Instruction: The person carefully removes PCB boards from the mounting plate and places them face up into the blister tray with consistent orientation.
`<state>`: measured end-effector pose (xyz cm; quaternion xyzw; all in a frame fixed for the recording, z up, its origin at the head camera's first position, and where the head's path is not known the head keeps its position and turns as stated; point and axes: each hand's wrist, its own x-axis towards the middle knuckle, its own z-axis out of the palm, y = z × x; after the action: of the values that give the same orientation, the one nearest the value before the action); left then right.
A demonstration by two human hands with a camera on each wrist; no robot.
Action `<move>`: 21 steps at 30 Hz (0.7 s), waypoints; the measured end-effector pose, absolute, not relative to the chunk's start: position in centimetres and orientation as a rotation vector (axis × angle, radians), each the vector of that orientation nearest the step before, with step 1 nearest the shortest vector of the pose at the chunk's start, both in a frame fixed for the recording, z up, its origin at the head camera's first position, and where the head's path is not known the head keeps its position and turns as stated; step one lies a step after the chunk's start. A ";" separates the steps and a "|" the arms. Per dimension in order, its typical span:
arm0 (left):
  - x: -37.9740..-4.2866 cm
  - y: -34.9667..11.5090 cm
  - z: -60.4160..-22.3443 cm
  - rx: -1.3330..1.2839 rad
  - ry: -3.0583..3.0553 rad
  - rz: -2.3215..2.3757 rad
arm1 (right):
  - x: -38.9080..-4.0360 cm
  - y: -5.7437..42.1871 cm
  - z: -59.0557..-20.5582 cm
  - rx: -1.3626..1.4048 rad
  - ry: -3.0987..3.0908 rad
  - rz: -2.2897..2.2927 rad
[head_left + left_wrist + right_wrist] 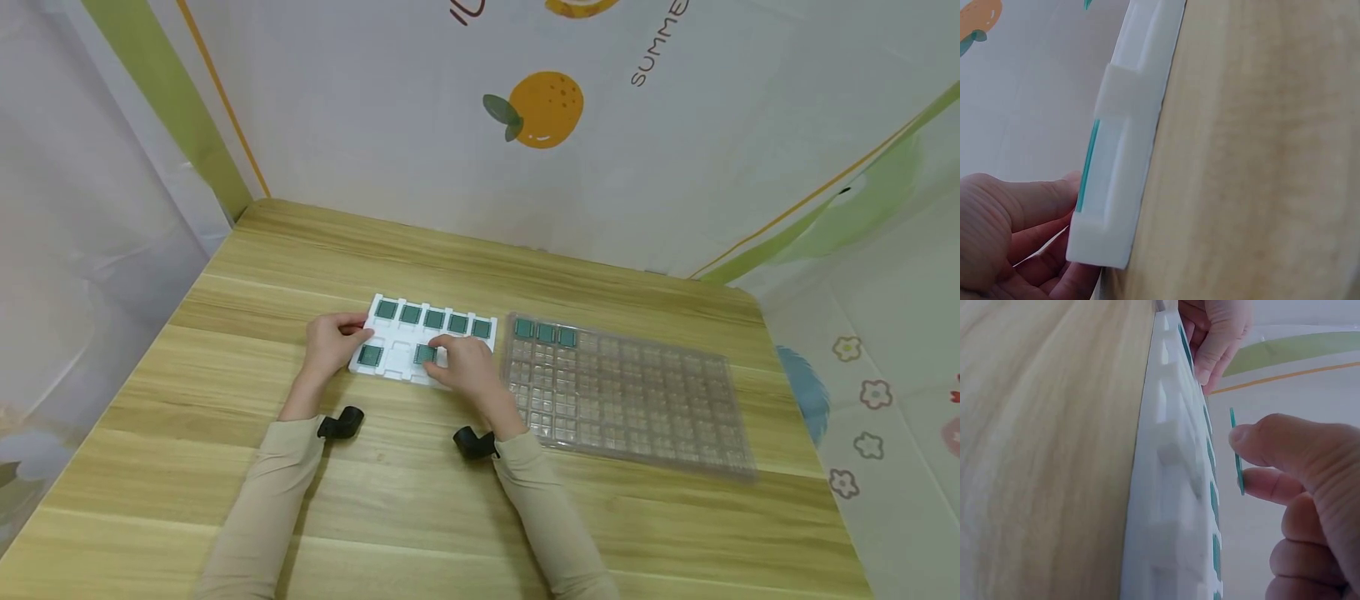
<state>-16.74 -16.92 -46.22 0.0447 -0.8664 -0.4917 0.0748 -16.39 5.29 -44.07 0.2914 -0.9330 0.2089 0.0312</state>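
A white plastic tray lies on the wooden table, with a back row of several small green circuit boards and one board at its front left. My left hand holds the tray's left end, thumb along the top edge and fingers curled at the side. Between thumb and forefinger, my right hand pinches another green circuit board. In the right wrist view that board stands clear above the tray's surface, held by its edges.
Right of the white tray sits a clear plastic tray of small pockets, three green boards in its far left corner. Printed curtains rise behind and beside the wooden table. Black wrist cameras are strapped over both sleeves.
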 end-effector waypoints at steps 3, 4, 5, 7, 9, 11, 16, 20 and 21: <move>-16.8 -16.9 -46.2 0.130 -2.600 -1.482 | -16.5 5.8 -44.1 0.911 -2.866 0.653; -16.8 -16.9 -46.2 0.127 -2.600 -1.483 | -16.5 6.0 -44.1 0.912 -2.865 0.664; -16.8 -16.9 -46.2 0.124 -2.599 -1.486 | -16.5 6.2 -44.0 0.917 -2.864 0.681; -16.8 -16.9 -46.2 0.122 -2.598 -1.487 | -16.6 6.6 -44.0 0.914 -2.864 0.700; -16.8 -16.9 -46.2 0.121 -2.598 -1.487 | -16.6 6.9 -44.0 0.911 -2.869 0.720; -16.7 -16.8 -46.2 0.123 -2.600 -1.487 | -16.6 7.3 -44.0 0.901 -2.874 0.745; -16.7 -16.8 -46.2 0.126 -2.602 -1.486 | -16.6 8.3 -43.9 0.855 -2.908 0.821; -16.7 -16.8 -46.2 0.132 -2.599 -1.472 | -16.6 9.1 -44.0 0.812 -2.937 0.789; -16.7 -16.8 -46.1 0.132 -2.598 -1.468 | -16.6 9.3 -44.0 0.806 -2.936 0.775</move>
<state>-16.68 -16.75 -46.14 0.0440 -0.8672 -0.4900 0.0775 -16.65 9.29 -44.03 0.2564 -0.9345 0.2468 -0.0002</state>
